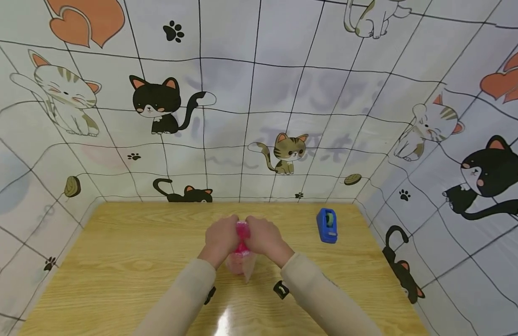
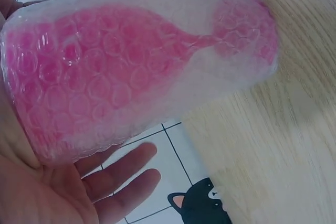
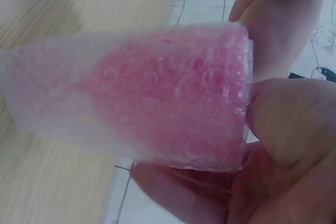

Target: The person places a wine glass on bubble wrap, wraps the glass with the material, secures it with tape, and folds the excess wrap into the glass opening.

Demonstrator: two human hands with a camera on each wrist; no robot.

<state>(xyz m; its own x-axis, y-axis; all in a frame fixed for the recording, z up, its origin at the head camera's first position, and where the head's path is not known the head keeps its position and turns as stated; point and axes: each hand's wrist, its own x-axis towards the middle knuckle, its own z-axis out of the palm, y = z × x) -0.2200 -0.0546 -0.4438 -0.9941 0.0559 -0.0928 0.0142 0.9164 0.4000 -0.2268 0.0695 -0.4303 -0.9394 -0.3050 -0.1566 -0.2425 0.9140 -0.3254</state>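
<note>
A pink stemmed glass (image 2: 105,61), wide at one end and narrow at the stem, is wrapped in clear bubble wrap (image 3: 68,98). Both hands grip its wide end from opposite sides. In the head view my left hand (image 1: 222,237) is on the left of the pink glass (image 1: 242,230) and my right hand (image 1: 265,236) on the right. The left wrist view shows some fingers (image 2: 123,169) of the left hand reaching past the wrapped rim. At the right wrist, the right hand (image 3: 283,145) meets the wide end. A loose corner of wrap points down toward the sleeves.
A blue tape dispenser (image 1: 327,228) stands on the wooden table (image 1: 150,242) at the back right. Cat-patterned sheeting (image 1: 229,130) hangs behind the table and at both sides. Black wrist-worn pieces show beside each sleeve (image 1: 187,284).
</note>
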